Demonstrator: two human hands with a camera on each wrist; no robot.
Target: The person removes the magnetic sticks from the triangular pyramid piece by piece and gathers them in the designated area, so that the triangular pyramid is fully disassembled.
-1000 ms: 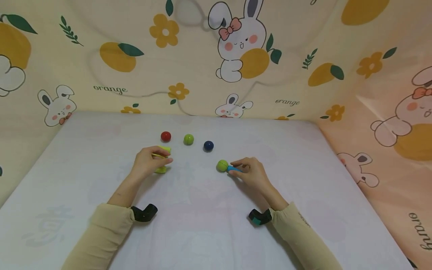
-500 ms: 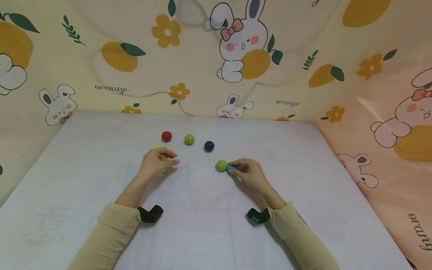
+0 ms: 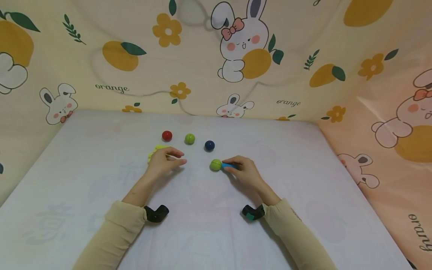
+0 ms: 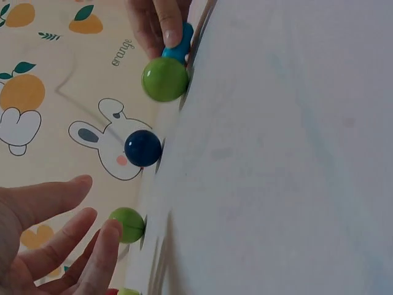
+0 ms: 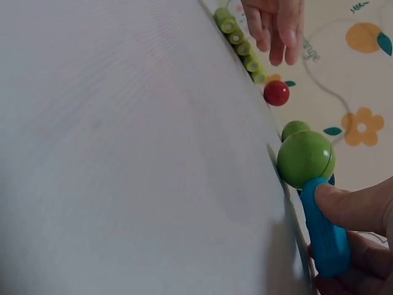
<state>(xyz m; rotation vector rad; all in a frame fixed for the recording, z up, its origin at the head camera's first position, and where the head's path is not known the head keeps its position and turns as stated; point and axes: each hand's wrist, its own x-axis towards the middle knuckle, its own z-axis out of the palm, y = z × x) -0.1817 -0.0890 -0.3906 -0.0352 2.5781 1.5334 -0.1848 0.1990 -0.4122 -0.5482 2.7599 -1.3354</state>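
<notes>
My right hand (image 3: pixel 244 170) pinches a short blue stick (image 5: pixel 325 233) between thumb and fingers. A green ball (image 5: pixel 307 158) sits against the stick's tip, on the side toward my left hand. My left hand (image 3: pixel 163 162) hovers over the table with fingers spread apart and nothing between them. Behind it, partly hidden in the head view, lie several yellow-green sticks (image 5: pixel 241 46) side by side. Farther back rest a red ball (image 3: pixel 167 135), a second green ball (image 3: pixel 190 138) and a dark blue ball (image 3: pixel 209 146), spaced apart in a slanting row.
A white cloth (image 3: pixel 202 232) covers the table. Printed fabric (image 3: pixel 141 75) with rabbits and oranges hangs at the back and along the right side. Each wrist wears a black camera, the left one (image 3: pixel 156 213) near the beige sleeve cuff.
My left hand has moved to the right, uncovering more of the yellow-green sticks behind it. My right hand has shifted slightly left together with the blue stick and its green ball.
</notes>
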